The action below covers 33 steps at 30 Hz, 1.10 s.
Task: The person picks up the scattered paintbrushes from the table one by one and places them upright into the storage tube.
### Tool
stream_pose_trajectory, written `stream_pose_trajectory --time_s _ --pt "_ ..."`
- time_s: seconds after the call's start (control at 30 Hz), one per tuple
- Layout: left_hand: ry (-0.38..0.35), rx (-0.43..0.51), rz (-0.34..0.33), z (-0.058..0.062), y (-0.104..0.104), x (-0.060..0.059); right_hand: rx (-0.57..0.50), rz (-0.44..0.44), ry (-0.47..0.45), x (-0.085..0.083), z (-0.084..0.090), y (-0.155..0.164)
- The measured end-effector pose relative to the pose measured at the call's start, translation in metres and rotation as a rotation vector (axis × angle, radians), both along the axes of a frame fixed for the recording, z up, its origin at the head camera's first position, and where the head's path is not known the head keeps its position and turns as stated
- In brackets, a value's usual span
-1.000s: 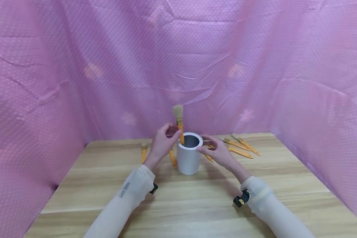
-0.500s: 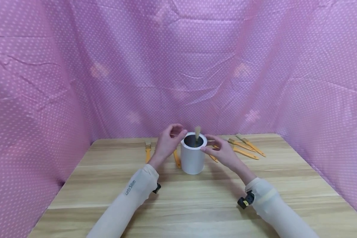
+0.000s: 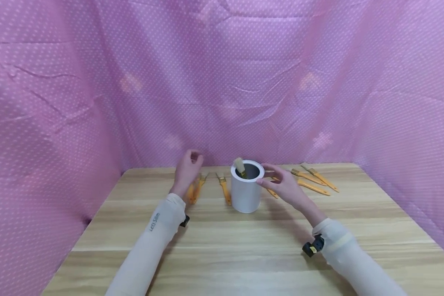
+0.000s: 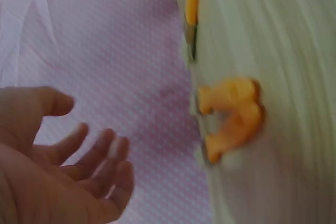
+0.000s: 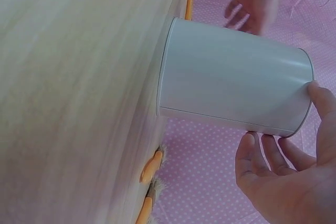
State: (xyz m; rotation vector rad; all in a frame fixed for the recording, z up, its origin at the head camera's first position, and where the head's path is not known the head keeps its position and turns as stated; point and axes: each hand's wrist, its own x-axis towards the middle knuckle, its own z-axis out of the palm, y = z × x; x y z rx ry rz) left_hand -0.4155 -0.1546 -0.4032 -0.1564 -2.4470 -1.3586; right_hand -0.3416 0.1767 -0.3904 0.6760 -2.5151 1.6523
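Note:
A white cylindrical can [image 3: 246, 197] stands upright on the table, and one paintbrush [image 3: 239, 165] leans inside it, pale bristles up over the left rim. My right hand [image 3: 286, 189] holds the can from the right; in the right wrist view its thumb [image 5: 321, 99] is at the rim and its fingers lie against the side. My left hand [image 3: 186, 172] is in the air left of the can, empty, its fingers [image 4: 100, 156] loosely bent in the left wrist view. Below it, two paintbrushes with orange handles [image 3: 198, 191] lie close together, partly covered by the hand.
Another orange-handled paintbrush [image 3: 225, 191] lies just left of the can. Right of it are several more paintbrushes [image 3: 314, 188], one partly hidden behind my right hand. A pink dotted curtain [image 3: 222, 82] hangs behind the wooden table [image 3: 222, 255] and at both sides.
My left hand let go of the paintbrush, which dropped into the can and now leans left. The hand then moved left over the other brushes. My right hand stays at the can.

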Motion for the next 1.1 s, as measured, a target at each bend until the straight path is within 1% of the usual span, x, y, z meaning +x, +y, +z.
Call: stream_pose_trajectory --time_s 0.1,0.17,0.23,0.27,0.33,0.43,0.47,0.53,0.7,0.93,1.03,1.1 --pt "-0.114 -0.082 -0.016 -0.006 -0.012 -0.004 0.001 -0.009 0.011 -0.001 0.003 0.005" --pt "-0.199 -0.123 -0.014 -0.011 -0.017 -0.003 0.004 -0.011 0.009 -0.001 0.005 0.006" --pt "-0.286 -0.156 0.004 -0.018 -0.022 -0.002 0.01 -0.009 0.004 0.0 0.007 0.007" --pt "-0.341 -0.166 0.018 -0.021 -0.024 0.0 0.012 -0.006 0.001 0.0 0.007 0.007" --pt "-0.434 -0.178 0.051 -0.025 -0.026 0.002 0.019 -0.003 -0.003 0.001 0.008 0.007" --pt "-0.518 -0.206 0.084 -0.028 -0.029 0.005 0.023 -0.001 -0.002 0.001 0.009 0.006" --pt "-0.533 -0.213 0.086 -0.028 -0.029 0.005 0.023 -0.002 -0.001 0.001 0.009 0.006" --pt "-0.535 -0.238 0.089 -0.028 -0.03 0.005 0.021 -0.006 -0.002 0.001 0.009 0.005" --pt "-0.556 -0.294 0.07 -0.03 -0.032 0.002 0.023 -0.015 -0.013 0.001 0.007 0.004" --pt "-0.59 -0.308 0.092 -0.035 -0.039 -0.002 0.023 -0.03 -0.016 0.002 0.001 0.001" --pt "-0.597 -0.338 0.099 -0.034 -0.041 -0.003 0.021 -0.029 -0.02 0.004 0.002 0.0" --pt "-0.605 -0.342 0.108 -0.034 -0.041 -0.003 0.018 -0.028 -0.025 0.005 0.002 -0.001"
